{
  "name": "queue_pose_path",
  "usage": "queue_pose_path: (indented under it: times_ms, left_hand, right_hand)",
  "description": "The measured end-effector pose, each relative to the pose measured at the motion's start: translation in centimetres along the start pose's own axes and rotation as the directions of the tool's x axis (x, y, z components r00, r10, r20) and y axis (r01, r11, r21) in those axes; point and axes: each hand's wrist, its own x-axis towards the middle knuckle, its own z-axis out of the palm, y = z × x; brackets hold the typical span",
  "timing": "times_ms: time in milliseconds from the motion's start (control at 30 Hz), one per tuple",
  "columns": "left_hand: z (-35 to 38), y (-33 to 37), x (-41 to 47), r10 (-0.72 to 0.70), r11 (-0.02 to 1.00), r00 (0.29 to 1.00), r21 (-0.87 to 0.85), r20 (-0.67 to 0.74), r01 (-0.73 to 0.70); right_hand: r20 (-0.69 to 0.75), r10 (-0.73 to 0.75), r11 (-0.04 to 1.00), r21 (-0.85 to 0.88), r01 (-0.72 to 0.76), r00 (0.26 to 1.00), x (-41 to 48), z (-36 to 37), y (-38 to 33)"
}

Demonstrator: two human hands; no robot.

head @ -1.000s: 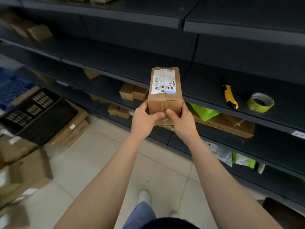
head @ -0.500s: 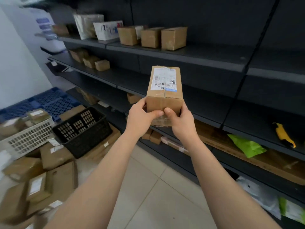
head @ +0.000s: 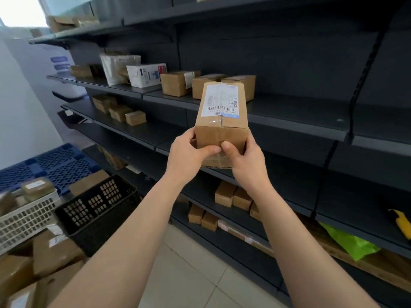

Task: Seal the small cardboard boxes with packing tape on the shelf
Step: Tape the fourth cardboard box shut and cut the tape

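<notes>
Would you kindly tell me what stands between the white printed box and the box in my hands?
The head view shows a labelled brown box and another brown box on the shelf between the white box and the held box.

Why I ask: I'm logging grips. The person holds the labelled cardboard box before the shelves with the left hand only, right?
Not left only: the head view shows left hand and right hand both gripping the labelled cardboard box.
</notes>
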Motion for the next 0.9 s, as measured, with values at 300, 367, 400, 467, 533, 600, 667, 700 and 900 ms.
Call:
queue_pose_path:
  times_ms: [300,367,400,467,533,600,667,700,900]
  left_hand:
    - [2.9,-1.0,9.4,0.124,0.991,0.988,-0.06,0.094,-0.119]
    - [3.8,-1.1,11.8,0.166,0.984,0.978,-0.083,0.126,-0.156]
    - [4.3,-1.1,13.0,0.186,0.98,0.972,-0.097,0.143,-0.173]
    - [5.3,-1.0,15.3,0.22,0.971,0.958,-0.134,0.186,-0.198]
    - [6.2,-1.0,17.5,0.247,0.961,0.941,-0.181,0.233,-0.208]
    - [7.2,-1.1,19.5,0.266,0.954,0.923,-0.212,0.279,-0.211]
    - [8.3,-1.2,21.2,0.28,0.949,0.904,-0.233,0.322,-0.211]
    - [8.9,-1.3,21.9,0.281,0.948,0.897,-0.245,0.34,-0.204]
    - [12.2,-1.7,25.7,0.234,0.955,0.874,-0.27,0.427,-0.124]
  right_hand:
    - [-0.159,-0.057,0.997,-0.052,0.049,0.986,7.3,-0.7,0.3]
    - [-0.221,-0.065,0.996,-0.08,0.048,0.973,8.9,-1.0,0.4]
    - [-0.255,-0.069,0.995,-0.093,0.047,0.965,9.8,-1.1,0.5]
    - [-0.323,-0.073,0.992,-0.119,0.036,0.944,11.4,-1.3,0.6]
    - [-0.39,-0.067,0.99,-0.144,0.011,0.919,13.0,-1.5,0.5]
    - [-0.44,-0.058,0.986,-0.164,-0.017,0.896,14.4,-1.8,0.6]
    - [-0.481,-0.05,0.981,-0.186,-0.046,0.875,15.7,-2.2,0.8]
    - [-0.496,-0.043,0.979,-0.196,-0.064,0.867,16.3,-2.4,0.9]
    - [-0.528,0.005,0.963,-0.226,-0.146,0.849,20.3,-4.2,2.5]
